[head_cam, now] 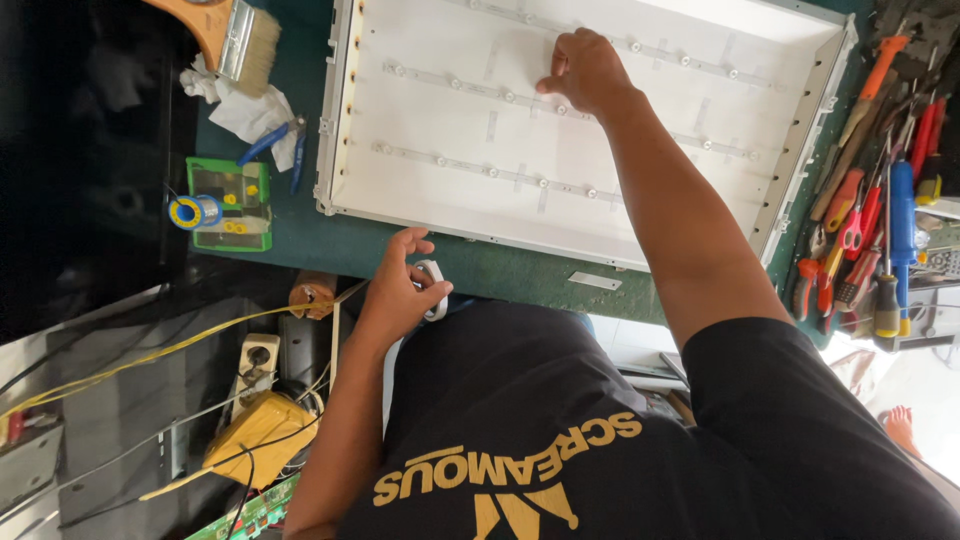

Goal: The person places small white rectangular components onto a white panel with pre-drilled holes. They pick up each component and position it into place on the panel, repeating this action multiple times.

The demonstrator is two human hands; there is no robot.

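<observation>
A large white backlight tray (800, 150) lies on a green mat, with three rows of thin light strips across it. My right hand (585, 70) reaches far over it, fingertips pressed down on the middle light strip (470, 87). My left hand (400, 290) hovers at the near edge of the mat, pinching a small white roll of tape (436, 296). A short white strip piece (594, 281) lies on the mat just outside the tray's near rim.
A paintbrush (235, 35), crumpled tissue (245, 110), blue-handled pliers (270, 145) and a green stand with a wire spool (225, 205) sit left of the tray. Several screwdrivers and pliers (875, 230) crowd the right. A yellow meter (260, 430), power strip (255, 360) and yellow cable (150, 352) lie lower left.
</observation>
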